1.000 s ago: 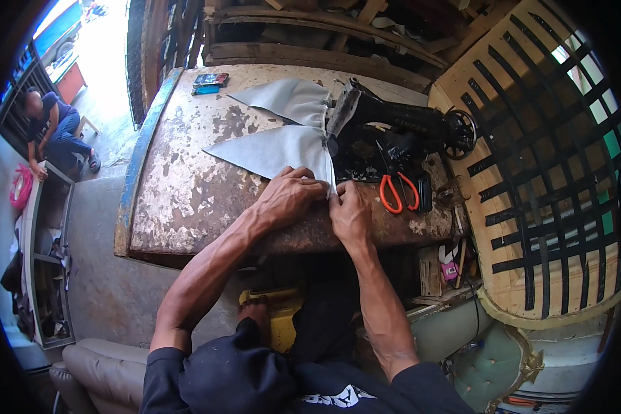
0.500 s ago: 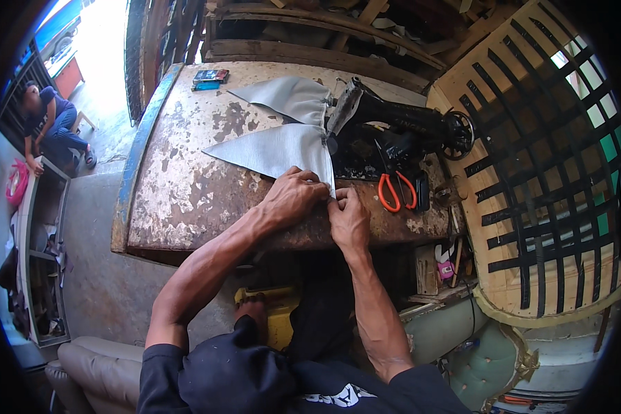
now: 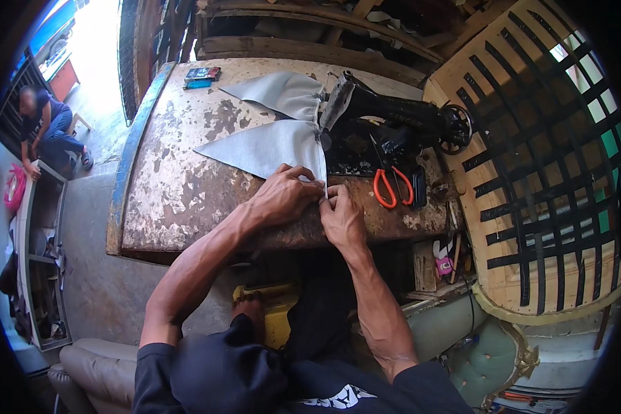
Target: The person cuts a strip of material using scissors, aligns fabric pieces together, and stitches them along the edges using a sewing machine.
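A light grey piece of upholstery material (image 3: 269, 150) lies on the worn table, its pointed end to the left and its right edge running under the head of a black sewing machine (image 3: 386, 103). A second pointed grey piece (image 3: 276, 93) lies behind it, also reaching the machine. My left hand (image 3: 286, 199) is closed on the front piece's near corner, fingers pinching the narrow edge. My right hand (image 3: 341, 217) pinches the same edge from the right, its fingertips close to the left ones. Orange-handled scissors (image 3: 393, 188) lie right of my right hand, beside the machine bed.
A small blue packet (image 3: 200, 78) lies at the table's (image 3: 162, 214) far left. On the right leans a wooden frame with black webbing (image 3: 531, 172). A person (image 3: 45, 124) sits at the far left near a cabinet (image 3: 45, 255). My foot rests by a yellow pedal (image 3: 279, 310).
The whole view has shifted slightly, so the table appears a little further left. Both hands keep their pinch on the edge of the grey material; the fingers have adjusted only slightly.
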Demonstrator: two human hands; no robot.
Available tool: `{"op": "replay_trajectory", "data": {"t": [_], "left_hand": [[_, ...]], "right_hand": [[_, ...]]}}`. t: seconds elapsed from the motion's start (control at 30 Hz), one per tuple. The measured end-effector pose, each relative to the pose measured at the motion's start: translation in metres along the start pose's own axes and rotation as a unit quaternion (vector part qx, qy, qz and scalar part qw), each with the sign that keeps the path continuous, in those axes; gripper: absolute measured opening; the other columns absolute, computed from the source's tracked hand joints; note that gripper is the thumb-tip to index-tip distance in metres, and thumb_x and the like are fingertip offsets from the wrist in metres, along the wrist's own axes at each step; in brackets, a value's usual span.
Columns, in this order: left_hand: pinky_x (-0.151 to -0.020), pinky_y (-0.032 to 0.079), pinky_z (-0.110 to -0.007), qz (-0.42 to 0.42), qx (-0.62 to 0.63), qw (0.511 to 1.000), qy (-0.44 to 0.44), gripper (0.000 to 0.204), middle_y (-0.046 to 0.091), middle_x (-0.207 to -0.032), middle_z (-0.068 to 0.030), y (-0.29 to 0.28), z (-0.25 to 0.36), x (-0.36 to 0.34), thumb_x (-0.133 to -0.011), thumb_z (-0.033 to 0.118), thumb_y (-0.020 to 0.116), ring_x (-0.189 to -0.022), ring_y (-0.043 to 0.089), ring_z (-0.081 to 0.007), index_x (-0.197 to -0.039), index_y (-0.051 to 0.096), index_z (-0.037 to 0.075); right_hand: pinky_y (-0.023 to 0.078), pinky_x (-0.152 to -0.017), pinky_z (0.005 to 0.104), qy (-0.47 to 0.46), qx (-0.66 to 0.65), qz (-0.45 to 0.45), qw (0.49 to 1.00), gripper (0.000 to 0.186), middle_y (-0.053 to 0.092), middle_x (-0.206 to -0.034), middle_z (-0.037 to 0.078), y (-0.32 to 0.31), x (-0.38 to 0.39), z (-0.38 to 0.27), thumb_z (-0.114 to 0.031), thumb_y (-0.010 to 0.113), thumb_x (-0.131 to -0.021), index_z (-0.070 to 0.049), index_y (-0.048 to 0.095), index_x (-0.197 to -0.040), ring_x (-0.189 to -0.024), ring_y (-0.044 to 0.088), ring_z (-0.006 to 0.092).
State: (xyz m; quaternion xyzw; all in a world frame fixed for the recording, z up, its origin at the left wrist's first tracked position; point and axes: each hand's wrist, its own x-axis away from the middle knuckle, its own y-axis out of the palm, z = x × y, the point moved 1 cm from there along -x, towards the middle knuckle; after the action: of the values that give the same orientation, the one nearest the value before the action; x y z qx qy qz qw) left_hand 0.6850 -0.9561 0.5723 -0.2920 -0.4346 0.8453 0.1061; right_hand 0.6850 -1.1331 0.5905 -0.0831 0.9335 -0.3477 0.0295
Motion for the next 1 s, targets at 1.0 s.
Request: {"op": "replay_trajectory", "data": {"t": [1.0], "left_hand": [[-0.101,0.042,-0.044,-0.020,0.048,0.998,-0.016,0.031,0.067,-0.112,-0.0157,-0.015,0.010,0.010,-0.085,0.006,0.059,-0.114,0.060,-0.0334,-0.116,0.058,0.004]], "right_hand": [[0.054,-0.054,0.0391,-0.045,0.030,-0.097,0.994,0.052,0.067,-0.072,0.015,-0.012,0.023,-0.014,-0.013,0.057,-0.092,-0.002,0.051,-0.143,-0.052,0.065,0.0235]]}}
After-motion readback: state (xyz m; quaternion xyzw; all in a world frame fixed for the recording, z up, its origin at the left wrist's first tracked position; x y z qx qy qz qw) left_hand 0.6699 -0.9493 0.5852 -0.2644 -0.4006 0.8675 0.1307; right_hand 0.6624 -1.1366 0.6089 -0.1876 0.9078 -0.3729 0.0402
